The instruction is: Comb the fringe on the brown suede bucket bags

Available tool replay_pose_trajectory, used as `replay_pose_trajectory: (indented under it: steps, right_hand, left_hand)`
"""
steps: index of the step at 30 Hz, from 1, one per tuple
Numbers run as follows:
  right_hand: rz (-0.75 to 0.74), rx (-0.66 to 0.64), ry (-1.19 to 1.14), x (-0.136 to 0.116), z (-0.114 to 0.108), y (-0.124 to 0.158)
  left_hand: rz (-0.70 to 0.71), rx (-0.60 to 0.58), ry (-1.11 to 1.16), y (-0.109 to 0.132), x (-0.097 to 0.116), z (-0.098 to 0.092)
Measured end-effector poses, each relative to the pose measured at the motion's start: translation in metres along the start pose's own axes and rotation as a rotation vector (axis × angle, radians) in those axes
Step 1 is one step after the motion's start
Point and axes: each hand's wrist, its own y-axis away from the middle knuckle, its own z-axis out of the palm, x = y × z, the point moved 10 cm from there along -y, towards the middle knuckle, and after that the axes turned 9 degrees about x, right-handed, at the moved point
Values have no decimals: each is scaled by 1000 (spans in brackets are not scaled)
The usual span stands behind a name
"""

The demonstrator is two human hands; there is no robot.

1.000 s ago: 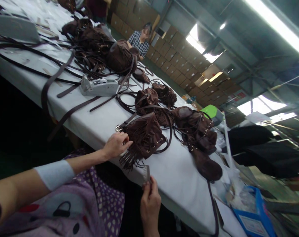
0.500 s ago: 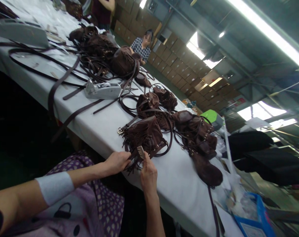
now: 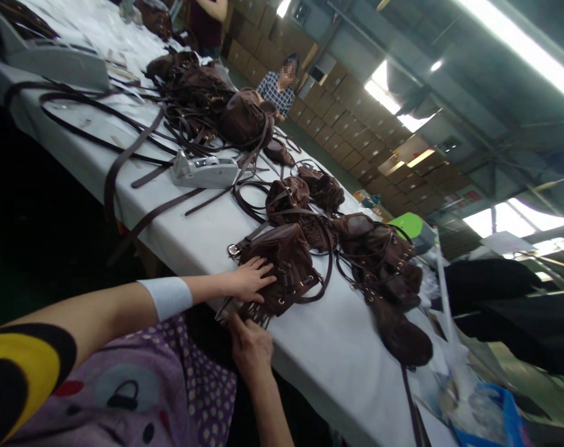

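Note:
A dark brown drawstring bag (image 3: 286,251) with fringe lies near the front edge of the white-covered table. My left hand (image 3: 250,280) is spread flat on its flap, fingers apart, pressing it down. Below that, my right hand (image 3: 253,347) is closed around a small pale comb (image 3: 234,307), which is blurred and partly hidden by the fingers. The comb is at the bag's fringe (image 3: 259,313), where the strands hang at the table edge. A strap with a metal buckle (image 3: 234,250) extends from the bag's left side.
More brown bags (image 3: 379,261) lie to the right and farther back (image 3: 245,118). A grey tape dispenser (image 3: 205,172) and loose straps (image 3: 135,146) are on the left of the table (image 3: 319,347). A blue bin (image 3: 510,413) stands at right. A person (image 3: 277,93) is beyond the table.
My left hand has let go of the fringe and moved up onto the bag, now spread flat. My right hand with the comb has moved down and left along the fringe.

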Motion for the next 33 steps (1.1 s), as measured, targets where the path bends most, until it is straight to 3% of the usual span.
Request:
replay_pose_trajectory:
  steps: [2, 4, 11, 13, 15, 17, 19, 22, 24, 26, 28, 30, 33]
  right_hand:
    - [3, 8, -55, -14, 8, 17]
    - [28, 22, -93, -22, 11, 30]
    - [131, 31, -296, -32, -14, 27]
    - [103, -20, -432, -60, -14, 31]
    - [-21, -104, -576, -102, -9, 42]
    - [-63, -118, -618, -122, -6, 53]
    - [117, -19, -528, -93, -9, 57]
    - [448, 186, -393, -7, -30, 67]
    - [584, 289, -329, 46, -46, 80]
    - [662, 355, -242, 83, -61, 91]
    - [654, 399, -162, 101, -76, 90]
    - [570, 418, -102, 104, -89, 73]
    - [448, 379, 37, 98, -101, 30]
  left_hand:
    - [-19, -18, -31, -1, -7, 22]
    - [-42, 10, -48, 0, -10, 33]
    - [-29, 47, -112, 2, -7, 36]
    - [-34, 59, -123, -2, -8, 34]
    - [-50, 74, -132, -9, -11, 32]
    - [-72, 85, -133, -16, -14, 28]
    - [-79, 86, -121, -19, -14, 24]
    - [-68, 81, -99, -8, -3, 20]
    - [-48, 72, -83, 13, 14, 19]
    - [15, 38, -32, 42, 39, 19]
    - [153, -35, 79, 75, 72, 20]
    - [233, -125, 239, 102, 98, 16]
    - [231, -250, 554, 112, 115, -1]
